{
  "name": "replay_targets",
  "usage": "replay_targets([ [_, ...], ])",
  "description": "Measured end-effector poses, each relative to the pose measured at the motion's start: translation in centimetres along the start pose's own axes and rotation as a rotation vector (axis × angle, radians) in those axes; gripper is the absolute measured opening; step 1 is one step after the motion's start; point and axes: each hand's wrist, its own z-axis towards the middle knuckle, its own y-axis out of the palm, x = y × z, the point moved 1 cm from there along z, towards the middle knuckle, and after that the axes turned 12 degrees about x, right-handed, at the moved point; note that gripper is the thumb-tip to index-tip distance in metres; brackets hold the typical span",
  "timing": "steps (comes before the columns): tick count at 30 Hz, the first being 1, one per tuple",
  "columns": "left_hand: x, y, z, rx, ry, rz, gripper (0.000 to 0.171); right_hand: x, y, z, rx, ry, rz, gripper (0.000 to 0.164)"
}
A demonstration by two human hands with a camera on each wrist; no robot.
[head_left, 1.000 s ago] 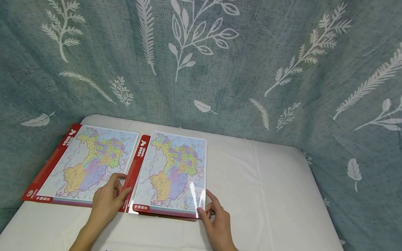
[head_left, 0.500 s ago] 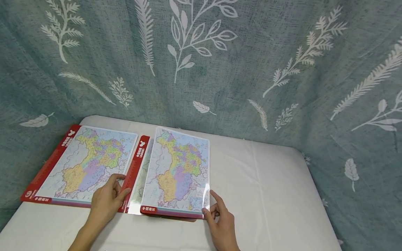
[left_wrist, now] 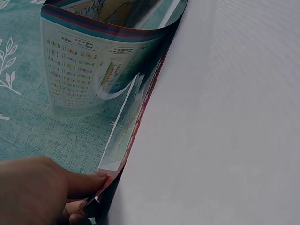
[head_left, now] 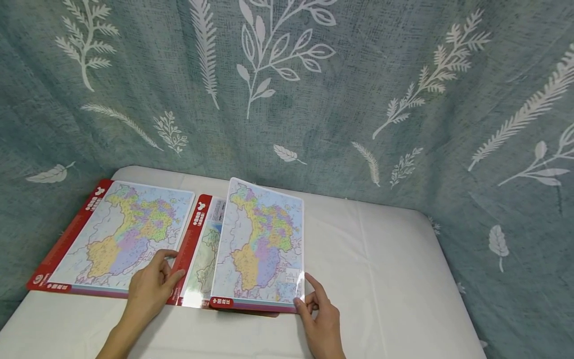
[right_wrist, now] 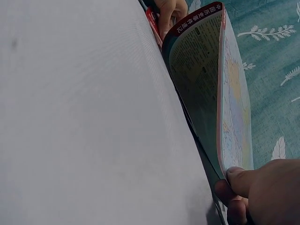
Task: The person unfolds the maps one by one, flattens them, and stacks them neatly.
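Observation:
A glossy map sheet [head_left: 257,244] with a colourful political map bows upward, its left edge raised off the sheet below. My right hand [head_left: 322,319] pinches its lower right edge between thumb and fingers, also plain in the right wrist view. Beneath it lies another sheet with a red side strip [head_left: 192,239] and a pale green map [head_left: 204,267], partly covered. My left hand [head_left: 150,286] pinches that red strip near its lower end; in the left wrist view the thumb [left_wrist: 91,183] presses on the red border. Printed tables show on the raised sheet's underside [right_wrist: 197,79].
A second red-edged map [head_left: 130,234] lies flat at the left, its right part under my left hand. White cloth [head_left: 381,274] covers the table. A green leaf-patterned curtain [head_left: 314,99] hangs along the back and sides.
My right hand has moved right with the top map sheet, which slid and lifted at its left edge. More of the green map beneath shows. My left hand has stayed on the red strip.

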Motion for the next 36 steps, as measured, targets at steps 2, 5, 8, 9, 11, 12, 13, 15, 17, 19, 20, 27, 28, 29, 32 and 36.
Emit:
replay_targets([
  [2,0.0,0.0,0.0,0.002,0.000,0.001,0.045,0.1,-0.1,0.0,0.003,-0.004,0.001,0.061],
  [5,-0.1,0.1,0.0,0.005,0.004,0.000,0.044,0.2,-0.1,0.1,0.011,-0.017,0.005,0.061],
  [8,-0.1,0.0,0.0,0.007,0.005,0.002,0.044,0.3,-0.2,0.1,0.024,-0.035,-0.001,0.060],
  [9,-0.1,0.0,-0.1,0.007,0.006,0.001,0.044,0.4,-0.3,0.1,0.029,-0.037,-0.005,0.059],
  [11,0.0,0.0,0.0,0.008,0.004,0.001,0.044,0.4,-0.3,0.1,0.036,-0.040,-0.012,0.059],
  [12,0.0,0.0,0.0,0.008,0.003,0.002,0.044,0.5,-0.4,0.1,0.038,-0.038,-0.014,0.059],
  [13,0.0,-0.1,0.0,0.009,0.002,0.002,0.044,0.6,-0.5,0.1,0.039,-0.033,-0.014,0.059],
  [15,0.0,-0.1,0.0,0.009,0.001,0.004,0.044,0.6,-0.7,0.2,0.041,-0.031,-0.016,0.059],
  [17,0.0,-0.1,0.0,0.006,-0.002,0.007,0.045,0.7,-0.9,0.3,0.041,-0.026,-0.019,0.059],
  [19,0.0,0.0,0.0,0.002,-0.004,0.009,0.045,0.8,-1.1,0.4,0.041,-0.020,-0.032,0.059],
  [20,0.0,0.0,-0.1,0.001,-0.004,0.010,0.045,0.9,-1.2,0.4,0.040,-0.017,-0.038,0.058],
  [27,0.0,0.0,0.0,0.008,-0.003,0.007,0.046,1.1,-1.6,0.5,0.016,0.018,-0.082,0.056],
  [28,0.0,0.1,0.0,0.008,-0.002,0.006,0.046,1.1,-1.6,0.5,0.013,0.028,-0.084,0.056],
  [29,0.0,0.1,0.0,0.007,-0.001,0.006,0.046,1.2,-1.6,0.5,0.010,0.032,-0.086,0.056],
  [32,0.1,0.0,0.0,0.003,-0.005,0.006,0.045,1.3,-1.8,0.4,0.002,0.060,-0.098,0.054],
  [36,0.1,-0.1,-0.1,-0.004,-0.012,0.009,0.046,1.5,-2.1,0.4,-0.011,0.100,-0.116,0.053],
])
